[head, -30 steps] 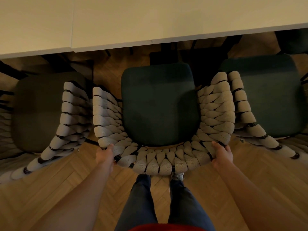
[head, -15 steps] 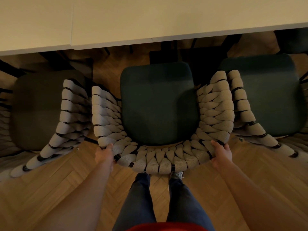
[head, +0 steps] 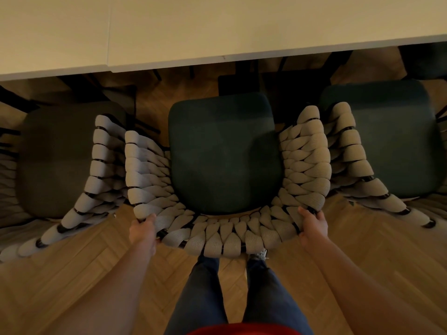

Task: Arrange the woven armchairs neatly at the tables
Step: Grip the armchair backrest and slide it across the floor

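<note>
The middle woven armchair (head: 225, 165) is standing on the wooden floor (head: 72, 286) facing the pale desk (head: 217, 27), its seat front pointing at the desk edge, back toward the person. The left hand (head: 142, 229) and right hand (head: 313, 227) are each gripping the curved woven backrest's corners. Neighbouring armchairs are sitting just beside it.

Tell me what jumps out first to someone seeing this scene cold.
The middle woven armchair, with its dark green seat and thick pale rope weave, fills the centre, gripped at its back rim by the left hand and the right hand. Two more armchairs flank it closely, one on the left, one on the right. The pale tabletop spans the top, all three seats short of its edge.
</note>
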`<action>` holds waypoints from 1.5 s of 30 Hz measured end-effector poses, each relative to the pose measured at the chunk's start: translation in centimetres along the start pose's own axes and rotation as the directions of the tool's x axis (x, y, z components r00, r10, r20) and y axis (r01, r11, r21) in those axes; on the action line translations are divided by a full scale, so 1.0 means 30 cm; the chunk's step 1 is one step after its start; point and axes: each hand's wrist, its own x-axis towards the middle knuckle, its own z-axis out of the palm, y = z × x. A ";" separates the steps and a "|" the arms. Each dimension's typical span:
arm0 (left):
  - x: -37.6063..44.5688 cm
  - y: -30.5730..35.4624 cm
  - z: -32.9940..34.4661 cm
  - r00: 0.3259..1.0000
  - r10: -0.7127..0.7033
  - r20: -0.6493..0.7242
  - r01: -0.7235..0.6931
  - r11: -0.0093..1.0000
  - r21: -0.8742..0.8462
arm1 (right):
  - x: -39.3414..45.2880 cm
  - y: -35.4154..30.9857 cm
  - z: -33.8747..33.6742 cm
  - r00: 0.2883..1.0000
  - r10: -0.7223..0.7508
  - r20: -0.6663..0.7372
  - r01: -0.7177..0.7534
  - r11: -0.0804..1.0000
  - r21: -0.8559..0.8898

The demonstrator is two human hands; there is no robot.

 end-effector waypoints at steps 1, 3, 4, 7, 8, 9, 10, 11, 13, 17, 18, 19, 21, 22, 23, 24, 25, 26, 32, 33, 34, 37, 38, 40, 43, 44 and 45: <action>0.007 0.000 -0.005 1.000 0.002 -0.003 -0.002 1.000 -0.005 | -0.002 0.005 0.004 1.000 0.001 0.005 -0.001 1.000 0.001; 0.013 0.007 -0.011 1.000 0.005 -0.007 -0.005 1.000 -0.018 | -0.007 0.009 0.014 1.000 0.007 0.012 -0.007 1.000 0.010; 0.015 0.009 -0.014 1.000 0.007 -0.007 -0.008 1.000 -0.019 | -0.009 0.010 0.019 1.000 0.005 0.013 -0.005 1.000 0.013; 0.017 0.012 -0.019 0.999 0.026 -0.021 -0.026 1.000 0.004 | -0.011 0.009 0.030 1.000 -0.004 0.004 0.004 1.000 0.013; 0.016 0.013 -0.020 0.999 0.030 -0.029 -0.030 0.999 0.013 | -0.010 0.010 0.031 1.000 -0.009 -0.001 0.009 1.000 0.010; 0.017 0.014 -0.020 0.999 0.032 -0.033 -0.032 0.999 0.019 | -0.011 0.010 0.032 1.000 -0.011 -0.001 0.011 1.000 0.009; 0.018 0.018 -0.019 0.999 0.035 -0.030 -0.034 0.999 0.026 | -0.010 0.012 0.032 1.000 -0.010 -0.005 0.010 1.000 0.011; 0.019 0.022 -0.019 0.999 0.035 -0.028 -0.034 0.999 0.034 | -0.009 0.014 0.032 1.000 -0.004 -0.010 0.005 1.000 0.015; 0.025 0.035 -0.016 0.999 0.041 -0.019 -0.040 0.999 0.033 | -0.009 0.010 0.039 1.000 -0.002 -0.014 0.002 1.000 0.026; 0.042 0.068 -0.013 0.999 0.051 -0.014 -0.051 0.998 0.049 | -0.019 0.007 0.068 1.000 0.011 -0.005 -0.011 0.997 0.071; 0.044 0.071 -0.016 0.999 0.051 -0.014 -0.050 0.997 0.054 | -0.023 0.013 0.071 1.000 0.009 -0.006 -0.008 0.997 0.071; 0.045 0.076 -0.016 0.999 0.047 -0.013 -0.047 0.997 0.055 | -0.025 0.017 0.075 1.000 0.008 -0.007 -0.007 0.998 0.067; 0.050 0.075 -0.019 0.999 0.051 -0.011 -0.050 0.995 0.084 | -0.020 0.029 0.075 1.000 -0.002 -0.020 0.003 0.999 0.050; 0.047 0.073 -0.020 0.998 0.055 -0.008 -0.054 0.995 0.089 | -0.020 0.032 0.074 1.000 -0.008 -0.026 0.009 0.999 0.040; 0.044 0.071 -0.020 0.998 0.057 -0.001 -0.057 0.995 0.085 | -0.021 0.031 0.072 1.000 -0.014 -0.026 0.014 0.999 0.033; 0.044 0.068 -0.019 0.998 0.061 0.004 -0.062 0.995 0.080 | -0.021 0.027 0.070 0.999 -0.020 -0.025 0.020 0.999 0.033; 0.038 0.068 -0.017 0.998 0.064 0.006 -0.064 0.995 0.076 | -0.020 0.024 0.067 1.000 -0.022 -0.021 0.022 0.999 0.033; 0.034 0.068 -0.015 0.998 0.063 0.007 -0.064 0.995 0.076 | -0.019 0.024 0.062 0.999 -0.024 -0.021 0.025 0.999 0.035; 0.016 0.082 0.031 0.997 0.073 0.019 -0.074 0.989 0.129 | -0.004 -0.014 0.028 1.000 -0.011 -0.027 0.012 1.000 0.028; 0.013 0.082 0.037 0.997 0.077 0.017 -0.079 0.987 0.137 | -0.003 -0.021 0.024 1.000 -0.009 -0.029 0.010 1.000 0.027; 0.009 0.077 0.040 0.997 0.079 0.014 -0.080 0.988 0.132 | -0.001 -0.024 0.020 1.000 -0.010 -0.027 0.011 1.000 0.027; 0.008 0.065 0.037 0.997 0.083 0.005 -0.083 0.989 0.120 | -0.001 -0.016 0.019 1.000 -0.007 -0.013 0.007 1.000 0.024; 0.007 0.064 0.032 0.996 0.084 -0.005 -0.083 0.988 0.129 | -0.001 -0.011 0.022 1.000 -0.008 -0.021 0.009 1.000 0.021; 0.019 0.066 0.021 0.996 0.084 -0.022 -0.081 0.987 0.137 | -0.011 -0.008 0.033 1.000 -0.005 -0.014 0.006 1.000 0.029; 0.037 0.079 0.000 0.996 0.087 -0.033 -0.082 0.987 0.135 | -0.019 0.011 0.050 1.000 0.001 0.013 -0.002 0.999 0.041; 0.042 0.078 -0.007 0.996 0.081 -0.034 -0.076 0.989 0.129 | -0.023 0.016 0.054 1.000 0.001 0.016 -0.001 0.999 0.046; 0.049 0.073 -0.013 0.996 0.080 -0.034 -0.075 0.989 0.124 | -0.029 0.019 0.058 1.000 -0.003 0.022 0.002 0.998 0.056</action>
